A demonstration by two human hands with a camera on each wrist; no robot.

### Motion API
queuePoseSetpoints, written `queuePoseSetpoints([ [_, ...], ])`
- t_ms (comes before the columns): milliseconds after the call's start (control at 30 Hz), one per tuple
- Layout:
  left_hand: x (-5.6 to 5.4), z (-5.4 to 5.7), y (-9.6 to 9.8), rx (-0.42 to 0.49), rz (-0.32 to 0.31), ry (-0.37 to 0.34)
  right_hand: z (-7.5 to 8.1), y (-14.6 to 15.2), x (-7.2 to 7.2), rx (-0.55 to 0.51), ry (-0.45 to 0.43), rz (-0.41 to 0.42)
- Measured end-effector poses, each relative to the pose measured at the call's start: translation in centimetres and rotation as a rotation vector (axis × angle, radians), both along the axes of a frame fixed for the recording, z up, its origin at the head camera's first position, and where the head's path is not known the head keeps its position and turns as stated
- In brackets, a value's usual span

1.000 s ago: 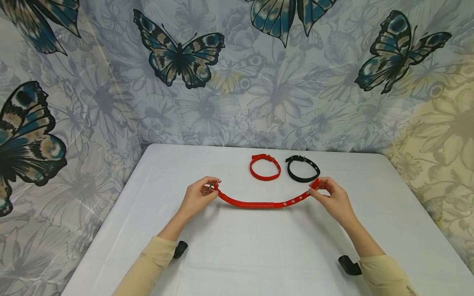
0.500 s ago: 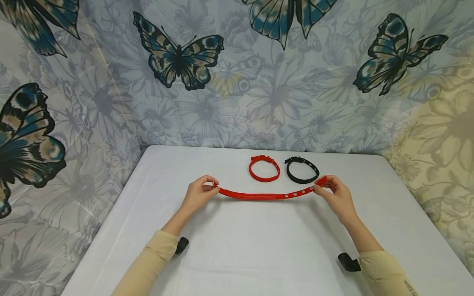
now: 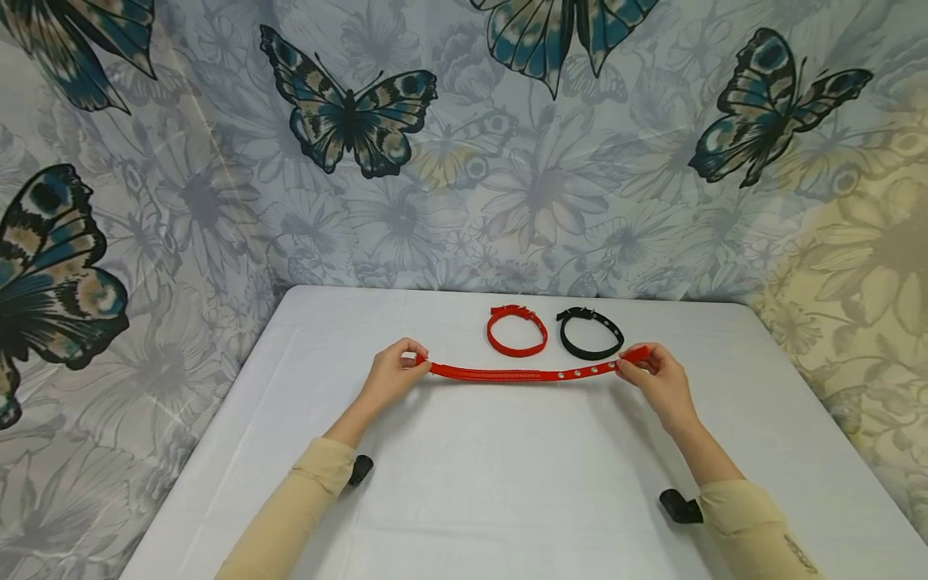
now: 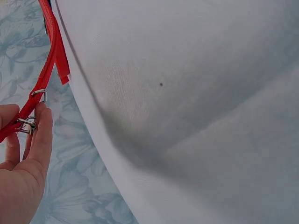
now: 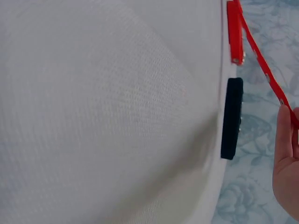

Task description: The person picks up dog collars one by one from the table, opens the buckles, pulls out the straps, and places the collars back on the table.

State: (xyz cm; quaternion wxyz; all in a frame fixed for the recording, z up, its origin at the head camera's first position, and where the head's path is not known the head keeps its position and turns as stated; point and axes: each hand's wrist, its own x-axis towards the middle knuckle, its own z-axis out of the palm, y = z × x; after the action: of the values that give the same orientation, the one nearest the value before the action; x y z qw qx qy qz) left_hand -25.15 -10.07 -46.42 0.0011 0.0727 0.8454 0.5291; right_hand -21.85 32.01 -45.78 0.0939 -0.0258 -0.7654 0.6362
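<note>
Red strap [image 3: 500, 375]: pulled straighter than 1 second ago, raised above desk [image 3: 500, 467], nearside of red loop [image 3: 517, 352] and black loop [image 3: 590, 355].
Left hand [image 3: 391, 374]: closed to a pinch at buckle [image 4: 27, 123].
Right hand [image 3: 663, 385]: pinching holed end [image 3: 586, 373] between thumb and fingers.

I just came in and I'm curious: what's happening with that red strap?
A person is holding the red strap nearly straight above a white table. The left hand pinches the end with the buckle, and the right hand pinches the other end, near the holes. Farther back, a red loop and a black loop lie side by side, not touching.
</note>
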Motion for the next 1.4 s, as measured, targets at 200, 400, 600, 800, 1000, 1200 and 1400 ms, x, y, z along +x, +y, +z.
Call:
queuePoseSetpoints([
  [200,-0.6,-0.2,0.3,-0.015,-0.012,-0.020,-0.3,0.4,-0.4,0.097,-0.066,-0.042],
  [400,-1.2,-0.7,0.3,-0.051,-0.031,0.010,-0.8,0.9,-0.5,0.255,-0.112,-0.096],
  [600,-1.4,-1.1,-0.1,-0.220,-0.038,0.108,-1.6,1.4,-0.9,0.565,-0.085,-0.145],
  [800,-1.4,-1.1,-0.4,-0.498,-0.029,0.193,-2.0,1.9,-1.0,0.739,-0.035,-0.073],
  [1000,-1.2,-1.5,-0.9,-0.732,-0.053,0.508,-2.1,2.0,-1.2,0.892,-0.014,0.045],
  [1200,-1.3,-1.9,-1.0,-0.907,-0.089,0.703,-1.5,1.7,-0.9,1.023,0.013,0.073],
  [1400,-1.2,-1.8,-0.5,-0.949,-0.104,0.774,-1.1,1.1,-0.5,1.101,0.025,0.073],
])
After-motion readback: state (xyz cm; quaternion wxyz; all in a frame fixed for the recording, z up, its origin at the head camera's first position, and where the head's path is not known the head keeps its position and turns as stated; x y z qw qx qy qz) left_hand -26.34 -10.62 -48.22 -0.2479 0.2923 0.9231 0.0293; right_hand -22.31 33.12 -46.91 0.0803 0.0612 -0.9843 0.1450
